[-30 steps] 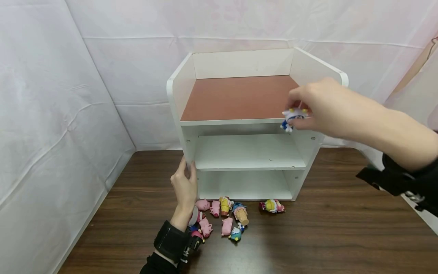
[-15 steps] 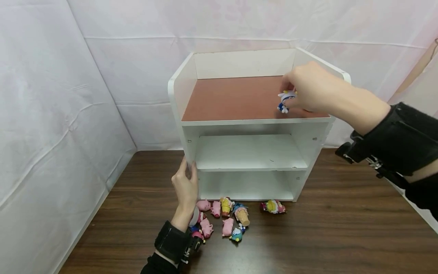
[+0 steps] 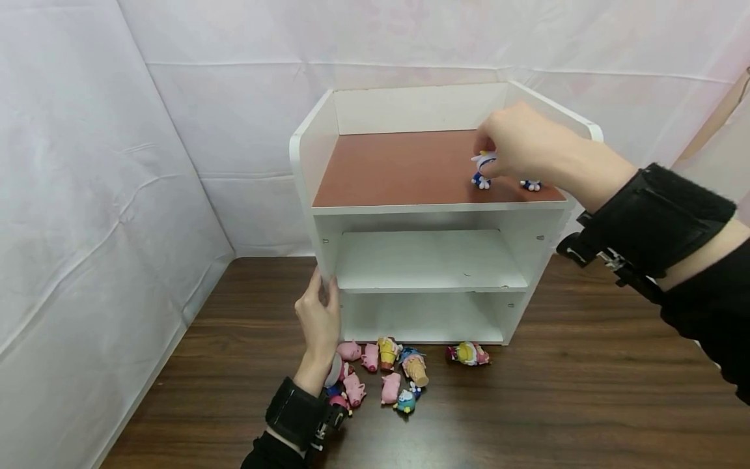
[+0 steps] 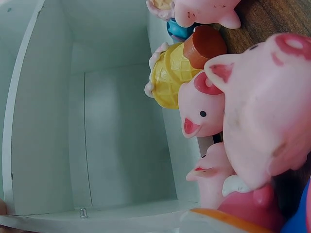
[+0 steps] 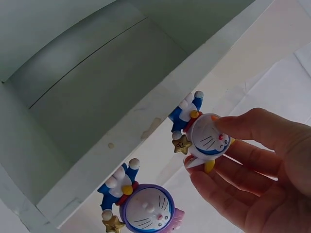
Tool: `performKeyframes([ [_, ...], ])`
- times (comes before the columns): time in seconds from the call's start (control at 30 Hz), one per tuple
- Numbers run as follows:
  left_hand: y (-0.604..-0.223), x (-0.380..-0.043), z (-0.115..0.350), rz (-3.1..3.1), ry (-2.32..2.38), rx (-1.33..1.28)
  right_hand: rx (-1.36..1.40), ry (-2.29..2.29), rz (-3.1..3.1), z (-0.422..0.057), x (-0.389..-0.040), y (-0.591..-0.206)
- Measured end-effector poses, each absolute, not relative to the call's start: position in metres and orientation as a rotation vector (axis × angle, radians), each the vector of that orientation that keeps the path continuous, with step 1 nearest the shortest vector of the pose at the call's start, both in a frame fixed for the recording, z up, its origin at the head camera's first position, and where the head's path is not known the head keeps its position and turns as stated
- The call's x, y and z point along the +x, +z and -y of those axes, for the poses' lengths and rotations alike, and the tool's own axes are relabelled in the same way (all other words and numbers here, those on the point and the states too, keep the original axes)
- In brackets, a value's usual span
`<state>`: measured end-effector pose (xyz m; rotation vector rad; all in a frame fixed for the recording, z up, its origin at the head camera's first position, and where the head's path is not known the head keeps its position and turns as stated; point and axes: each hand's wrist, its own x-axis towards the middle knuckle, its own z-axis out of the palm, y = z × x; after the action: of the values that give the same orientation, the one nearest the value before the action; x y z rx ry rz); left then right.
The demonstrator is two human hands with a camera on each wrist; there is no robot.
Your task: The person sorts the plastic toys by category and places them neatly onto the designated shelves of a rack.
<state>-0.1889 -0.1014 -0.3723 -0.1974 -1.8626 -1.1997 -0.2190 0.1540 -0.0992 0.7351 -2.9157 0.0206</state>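
My right hand [image 3: 521, 140] pinches a blue-and-white cat figurine [image 5: 206, 133] by its head, between thumb and fingers. In the head view, this figurine stands upright at the brown top of a small white shelf unit [image 3: 433, 290]. A second blue-and-white cat figurine [image 5: 146, 206], with a purple rim round its face, stands beside it on the top; in the head view the hand mostly hides it. My left hand [image 3: 319, 319] grips the front edge of the unit's left side panel, its thumb at the inner side and its fingers outside.
Before the unit, several toys lie on the dark wooden table [image 3: 562, 404]: pink pigs [image 3: 390, 388], a yellow-clad figurine [image 3: 387, 353], an ice-cream-cone figurine [image 3: 413, 368] and a teal figurine [image 3: 405, 400]. Farther right lies a yellow-and-pink figurine [image 3: 467, 354]. White cloth [image 3: 234, 130] hangs behind.
My right hand has carried the cat figurine from before the top's front edge back and left onto the brown top. The second figurine's feet now show under the hand. My left hand keeps its place.
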Motion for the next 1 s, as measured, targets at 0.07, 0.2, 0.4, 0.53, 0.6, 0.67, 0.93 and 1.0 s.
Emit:
performKeyframes([
  [0.07, -0.372, -0.189, 0.101, 1.858, -1.202, -0.199, 0.732, 0.010, 2.919, -0.154, -0.221, -0.099],
  [0.2, -0.372, -0.189, 0.100, 1.845, -1.210, -0.207, 0.725, -0.006, 2.943, -0.154, -0.224, -0.099],
  [0.4, -0.374, -0.191, 0.100, 1.854, -1.205, -0.208, 0.706, -0.010, 2.968, -0.154, -0.225, -0.100],
  [0.53, -0.373, -0.191, 0.100, 1.857, -1.195, -0.206, 0.700, -0.007, 2.970, -0.154, -0.226, -0.101],
  [0.6, -0.372, -0.190, 0.099, 1.859, -1.190, -0.204, 0.690, -0.005, 2.977, -0.155, -0.226, -0.101],
  [0.67, -0.371, -0.190, 0.099, 1.861, -1.186, -0.201, 0.675, 0.016, 2.988, -0.155, -0.225, -0.101],
  [0.93, -0.371, -0.190, 0.100, 1.869, -1.180, -0.183, 0.608, 0.082, 2.976, -0.157, -0.216, -0.098],
  [1.0, -0.371, -0.190, 0.100, 1.867, -1.178, -0.178, 0.592, 0.097, 2.952, -0.158, -0.212, -0.097],
])
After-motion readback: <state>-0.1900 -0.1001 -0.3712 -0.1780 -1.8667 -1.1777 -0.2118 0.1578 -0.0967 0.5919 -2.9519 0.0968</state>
